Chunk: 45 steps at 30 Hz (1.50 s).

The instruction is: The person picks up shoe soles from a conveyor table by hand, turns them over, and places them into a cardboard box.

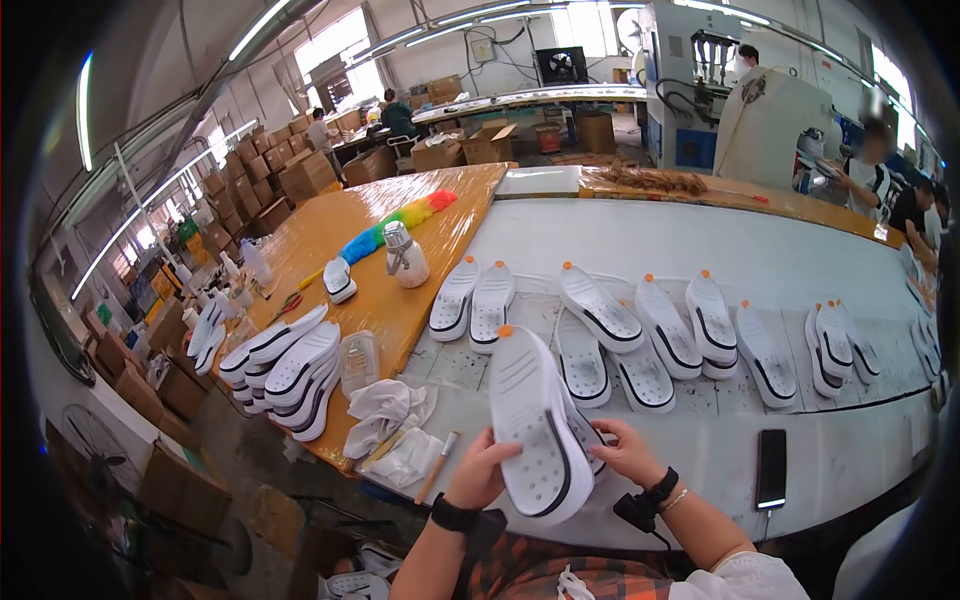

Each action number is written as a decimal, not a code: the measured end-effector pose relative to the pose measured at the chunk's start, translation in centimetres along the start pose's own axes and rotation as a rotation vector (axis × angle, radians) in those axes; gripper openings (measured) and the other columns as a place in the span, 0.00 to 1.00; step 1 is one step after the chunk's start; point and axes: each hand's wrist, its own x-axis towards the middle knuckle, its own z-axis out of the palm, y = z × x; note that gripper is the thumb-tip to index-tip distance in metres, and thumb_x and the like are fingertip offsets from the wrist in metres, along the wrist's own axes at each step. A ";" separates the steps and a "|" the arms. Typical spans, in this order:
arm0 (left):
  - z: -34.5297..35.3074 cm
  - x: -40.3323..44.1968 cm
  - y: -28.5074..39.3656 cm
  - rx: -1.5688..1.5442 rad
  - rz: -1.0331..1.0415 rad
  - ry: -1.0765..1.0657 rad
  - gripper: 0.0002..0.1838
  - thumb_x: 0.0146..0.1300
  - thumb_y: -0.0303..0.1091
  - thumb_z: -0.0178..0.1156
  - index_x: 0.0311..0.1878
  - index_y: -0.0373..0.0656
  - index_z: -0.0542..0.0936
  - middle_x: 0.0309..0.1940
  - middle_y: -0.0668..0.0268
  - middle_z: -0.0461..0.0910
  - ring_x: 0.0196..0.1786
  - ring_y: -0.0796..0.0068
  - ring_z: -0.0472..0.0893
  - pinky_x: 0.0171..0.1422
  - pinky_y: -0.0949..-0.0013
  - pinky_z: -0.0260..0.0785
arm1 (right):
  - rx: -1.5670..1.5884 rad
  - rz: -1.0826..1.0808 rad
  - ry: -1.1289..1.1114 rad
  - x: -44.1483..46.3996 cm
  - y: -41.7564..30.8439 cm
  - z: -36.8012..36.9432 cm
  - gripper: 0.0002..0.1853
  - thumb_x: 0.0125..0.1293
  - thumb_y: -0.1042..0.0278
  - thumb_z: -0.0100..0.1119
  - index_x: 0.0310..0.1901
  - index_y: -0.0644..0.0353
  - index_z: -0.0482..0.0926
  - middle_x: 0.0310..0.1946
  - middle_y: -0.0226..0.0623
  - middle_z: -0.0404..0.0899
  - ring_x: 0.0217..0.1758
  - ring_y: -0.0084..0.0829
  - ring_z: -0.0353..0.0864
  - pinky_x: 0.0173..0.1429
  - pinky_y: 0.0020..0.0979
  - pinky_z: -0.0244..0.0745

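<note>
Close to me, my left hand [480, 470] is closed on the side of a white shoe sole [532, 430] with a black stripe along its edge, small holes in the heel area and an orange tab at its top. Its footbed faces me, tilted upright. Behind it, partly hidden, a second sole [588, 432] shows; my right hand [628, 455] has its fingers around that one's edge. Just beyond my hands, several more soles lie on the grey work surface, among them a pair [471, 305] at the left and a leaning one [601, 305] at the middle.
A phone [771, 470] with a cable lies to the right. On the left are stacked soles [303, 372], white cloths [392, 415], a brush [437, 467], a flask [407, 258] and a rainbow duster [398, 225]. A machine [775, 130] and other people stand farther back.
</note>
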 end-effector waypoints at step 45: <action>0.7 -7.6 -3.9 -0.349 -0.073 -0.147 0.26 0.57 0.32 0.54 0.60 0.38 0.64 0.53 0.60 0.73 0.54 0.66 0.74 0.62 0.63 0.63 | 0.166 0.245 -0.199 -8.0 -0.2 -1.9 0.22 0.54 0.77 0.56 0.53 0.70 0.70 0.43 0.38 0.78 0.45 0.27 0.77 0.52 0.27 0.70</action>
